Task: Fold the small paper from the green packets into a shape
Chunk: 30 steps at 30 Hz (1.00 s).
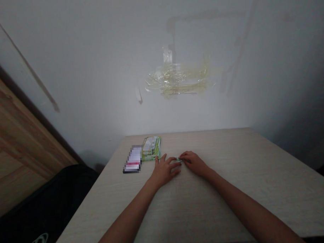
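My left hand (pixel 165 170) lies low over the table with its fingers spread, one fingertip beside the lower edge of a stack of green and white packets (pixel 151 146). Other fingertips of that hand reach toward a small green-and-white piece (pixel 178 159) between my hands; whether they touch it I cannot tell. With thumb and fingers pinched together, my right hand (pixel 194 163) holds the right end of this piece. Fingers cover much of it, so its kind is unclear.
A phone (pixel 133 159), its screen pixelated, lies left of the packets on the pale wooden table (pixel 240 161). The table's far edge meets a wall (pixel 109 66) patched with clear tape (pixel 176 78). At left stand a wooden panel (pixel 16 140) and a black bag-like item (pixel 55 199).
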### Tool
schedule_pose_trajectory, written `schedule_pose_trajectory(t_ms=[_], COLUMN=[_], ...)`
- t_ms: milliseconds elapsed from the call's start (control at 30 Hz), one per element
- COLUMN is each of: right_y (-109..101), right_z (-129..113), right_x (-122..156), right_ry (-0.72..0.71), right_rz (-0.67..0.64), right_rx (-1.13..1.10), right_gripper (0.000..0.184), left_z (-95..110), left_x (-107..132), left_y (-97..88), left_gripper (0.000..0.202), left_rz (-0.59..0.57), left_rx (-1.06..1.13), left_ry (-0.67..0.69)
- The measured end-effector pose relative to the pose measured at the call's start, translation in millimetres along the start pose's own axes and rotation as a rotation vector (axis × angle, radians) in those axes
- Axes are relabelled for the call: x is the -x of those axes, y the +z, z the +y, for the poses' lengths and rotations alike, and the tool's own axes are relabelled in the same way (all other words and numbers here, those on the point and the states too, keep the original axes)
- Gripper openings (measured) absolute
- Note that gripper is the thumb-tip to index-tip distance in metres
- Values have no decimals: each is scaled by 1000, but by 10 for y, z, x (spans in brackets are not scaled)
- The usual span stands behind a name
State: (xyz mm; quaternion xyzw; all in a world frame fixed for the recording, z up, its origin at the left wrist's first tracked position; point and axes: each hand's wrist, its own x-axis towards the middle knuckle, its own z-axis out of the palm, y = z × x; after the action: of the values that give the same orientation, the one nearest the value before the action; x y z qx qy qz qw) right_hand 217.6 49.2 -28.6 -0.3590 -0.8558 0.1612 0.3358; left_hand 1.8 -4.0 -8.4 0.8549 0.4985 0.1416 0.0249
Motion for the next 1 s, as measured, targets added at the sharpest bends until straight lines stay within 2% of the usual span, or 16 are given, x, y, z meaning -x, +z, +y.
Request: schedule_pose_trajectory(t_ms=[400, 700, 1000], right_y=[-2, -42, -44], right_z=[9, -35, -48], right_x=[-12, 1, 11], right_ry=[-4, -3, -6], right_rz=[-10, -19, -39], right_rx=[-8, -33, 18], right_gripper=[29, 30, 31], left_z=[-23, -66, -112], left_x=[6, -23, -38], left_y=[-15, 3, 0], left_gripper=[37, 29, 35], left_rz=[-30, 75, 118], left_rx=[22, 66, 88], left_ry=[7, 65, -1])
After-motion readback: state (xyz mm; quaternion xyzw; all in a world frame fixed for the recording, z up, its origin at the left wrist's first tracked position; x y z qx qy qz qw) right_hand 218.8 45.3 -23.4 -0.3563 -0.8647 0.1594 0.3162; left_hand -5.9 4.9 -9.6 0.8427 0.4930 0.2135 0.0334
